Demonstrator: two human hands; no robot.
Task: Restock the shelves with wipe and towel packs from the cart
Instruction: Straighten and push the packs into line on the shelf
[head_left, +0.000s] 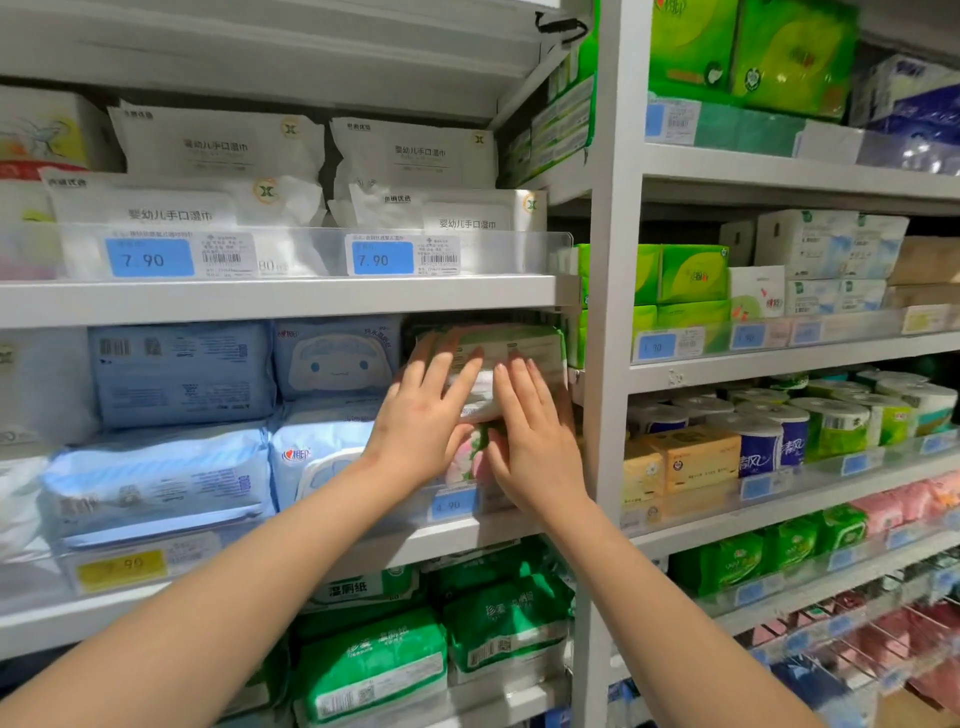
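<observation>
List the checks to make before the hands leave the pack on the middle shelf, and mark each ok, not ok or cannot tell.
1. Both hands on the top pack: the left hand and right hand press it with straight fingers: ok.
2. Top pack sits below the upper shelf: ok.
3. Top pack pushed fully back: cannot tell, the depth is hidden.
4. Top pack seated on the lower pack: cannot tell, the hands cover the join.
5. Price tag uncovered: ok.
</observation>
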